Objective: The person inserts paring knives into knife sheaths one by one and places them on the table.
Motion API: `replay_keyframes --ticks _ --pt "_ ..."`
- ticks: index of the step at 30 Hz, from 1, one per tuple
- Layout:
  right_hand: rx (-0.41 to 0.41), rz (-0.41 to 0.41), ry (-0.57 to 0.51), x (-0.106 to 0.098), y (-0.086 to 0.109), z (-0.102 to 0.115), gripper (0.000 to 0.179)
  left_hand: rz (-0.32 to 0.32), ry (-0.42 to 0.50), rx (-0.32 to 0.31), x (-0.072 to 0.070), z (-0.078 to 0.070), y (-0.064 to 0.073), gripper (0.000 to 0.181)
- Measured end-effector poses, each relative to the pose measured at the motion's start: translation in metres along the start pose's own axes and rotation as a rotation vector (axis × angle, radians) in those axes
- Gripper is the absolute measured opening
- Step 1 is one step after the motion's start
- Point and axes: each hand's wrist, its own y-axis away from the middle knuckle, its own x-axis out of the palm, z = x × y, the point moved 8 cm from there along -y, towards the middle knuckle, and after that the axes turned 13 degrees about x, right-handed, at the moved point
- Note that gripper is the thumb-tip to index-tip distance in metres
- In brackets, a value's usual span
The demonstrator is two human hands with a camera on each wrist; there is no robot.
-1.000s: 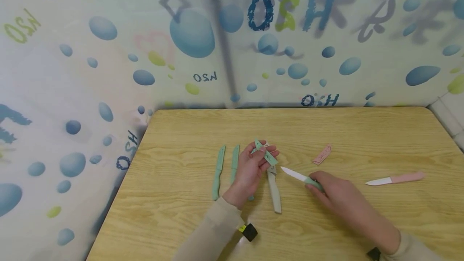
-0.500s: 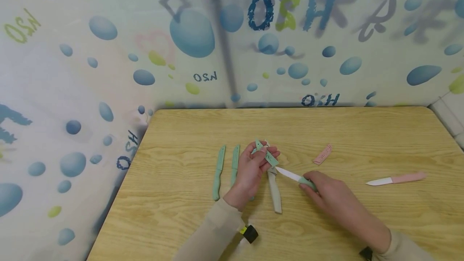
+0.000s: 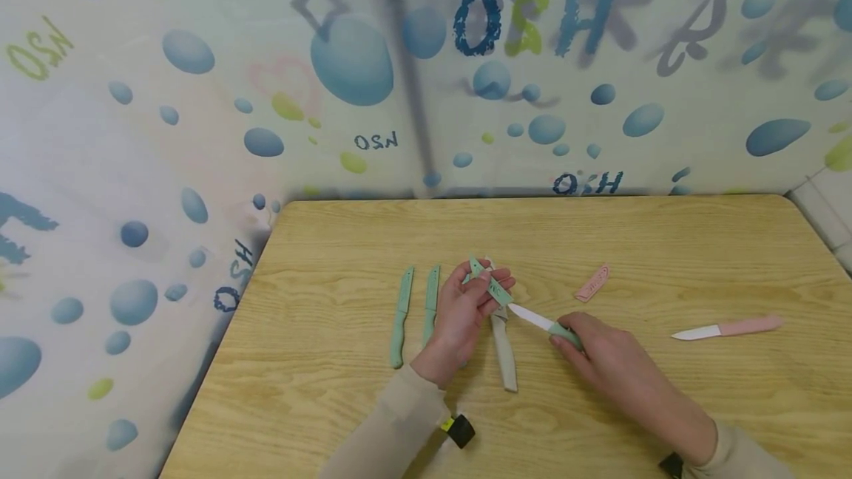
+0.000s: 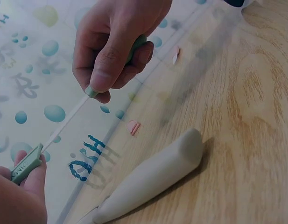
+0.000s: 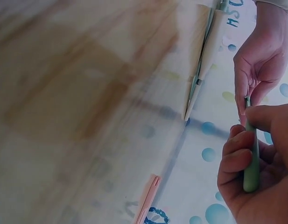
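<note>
My left hand (image 3: 459, 314) pinches a green knife sheath (image 3: 495, 290) between thumb and fingers, its mouth facing lower right. With my right hand (image 3: 615, 357) I grip the green handle (image 5: 251, 163) of a small knife. Its white blade (image 3: 530, 317) points toward the sheath, and the tip is right at the sheath's mouth in the head view; the left wrist view shows the blade (image 4: 69, 119) in line with the sheath (image 4: 28, 164). Beneath the left hand lies a sheathed beige knife (image 3: 504, 353), its upper part partly hidden by the fingers.
Two sheathed green knives (image 3: 401, 316) (image 3: 431, 298) lie to the left, one partly behind the left wrist. Another green piece is mostly hidden under that hand. A pink sheath (image 3: 592, 284) and a bare pink-handled knife (image 3: 732, 327) lie on the wooden table (image 3: 639, 235) to the right.
My right hand has moved left with the knife, bringing the blade tip from apart to the sheath's mouth. The left hand has stayed nearly still with the sheath.
</note>
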Motion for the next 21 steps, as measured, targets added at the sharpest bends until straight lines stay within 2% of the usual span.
replay_keyframes --ticks 5,13,21 --pt "-0.006 -0.018 -0.001 -0.0008 -0.0001 0.0008 0.021 -0.007 0.015 -0.002 0.0017 0.0012 0.0007 0.029" --pt "0.007 0.006 -0.019 0.0008 -0.0011 0.0028 0.018 -0.015 0.024 0.008 0.0019 0.0025 0.0010 0.028" --pt "-0.018 -0.035 -0.025 -0.0011 -0.0002 0.0057 0.020 -0.038 0.024 0.005 -0.0006 0.0045 0.0007 0.029"
